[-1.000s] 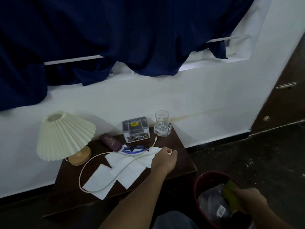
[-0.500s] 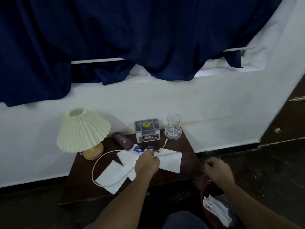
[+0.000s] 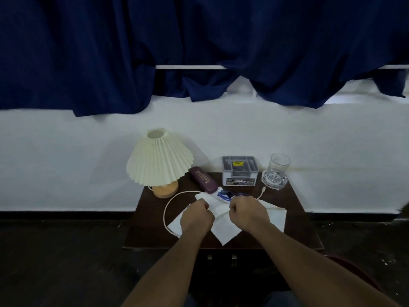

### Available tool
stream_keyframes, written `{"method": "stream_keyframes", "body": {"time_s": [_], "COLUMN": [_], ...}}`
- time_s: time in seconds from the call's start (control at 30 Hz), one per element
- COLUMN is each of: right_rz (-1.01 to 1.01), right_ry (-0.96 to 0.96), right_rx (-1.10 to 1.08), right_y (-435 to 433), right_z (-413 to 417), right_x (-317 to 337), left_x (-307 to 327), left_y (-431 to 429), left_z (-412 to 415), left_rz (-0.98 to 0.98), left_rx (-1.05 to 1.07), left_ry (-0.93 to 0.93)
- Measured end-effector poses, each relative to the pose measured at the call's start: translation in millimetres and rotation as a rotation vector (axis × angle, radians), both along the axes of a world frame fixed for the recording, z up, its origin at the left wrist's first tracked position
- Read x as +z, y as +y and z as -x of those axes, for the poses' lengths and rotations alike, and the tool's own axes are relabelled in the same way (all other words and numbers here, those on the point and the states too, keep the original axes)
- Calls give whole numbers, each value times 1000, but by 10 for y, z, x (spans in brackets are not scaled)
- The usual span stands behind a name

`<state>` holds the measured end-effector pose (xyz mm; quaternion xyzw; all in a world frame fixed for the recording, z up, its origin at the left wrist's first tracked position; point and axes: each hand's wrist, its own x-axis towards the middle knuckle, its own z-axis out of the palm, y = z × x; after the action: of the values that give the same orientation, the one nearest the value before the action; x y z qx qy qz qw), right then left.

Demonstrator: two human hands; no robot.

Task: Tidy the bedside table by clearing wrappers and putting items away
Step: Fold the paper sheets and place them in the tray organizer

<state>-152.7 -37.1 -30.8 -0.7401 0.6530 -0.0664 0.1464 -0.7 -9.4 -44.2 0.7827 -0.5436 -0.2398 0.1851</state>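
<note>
Several white tissues (image 3: 223, 231) lie spread on the dark bedside table (image 3: 296, 231). A cream charging cable (image 3: 168, 202) loops across them, its plug end near the glass. My left hand (image 3: 195, 218) is closed on the cable over the left tissues. My right hand (image 3: 249, 212) is closed over the middle tissues beside blue glasses (image 3: 223, 193); it seems to pinch the cable too. The fingers hide what lies under them.
A cream pleated lamp (image 3: 158, 160) stands back left, a maroon glasses case (image 3: 202, 179) beside it. A grey box (image 3: 240, 170) and an empty glass (image 3: 277, 169) on a coaster stand at the back. A red bin's rim (image 3: 363, 275) shows lower right.
The view has swung left and centred on the table. My right hand has left the red bin and come up onto the tissues; my left hand has shifted left along the cable.
</note>
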Motion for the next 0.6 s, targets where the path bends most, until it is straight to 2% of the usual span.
{"method": "stream_keyframes", "body": {"time_s": [0.23, 0.6], "right_rz": [33, -114], "right_ry": [35, 109], "right_rx": [-75, -237], "right_y": [33, 143], "right_z": [21, 541], "right_x": [-21, -111], "left_x": [-13, -64], "left_y": [12, 7], "left_z": [-150, 262], "left_rz": [46, 23], "left_rx": [-2, -127], "left_ry": [25, 7]}}
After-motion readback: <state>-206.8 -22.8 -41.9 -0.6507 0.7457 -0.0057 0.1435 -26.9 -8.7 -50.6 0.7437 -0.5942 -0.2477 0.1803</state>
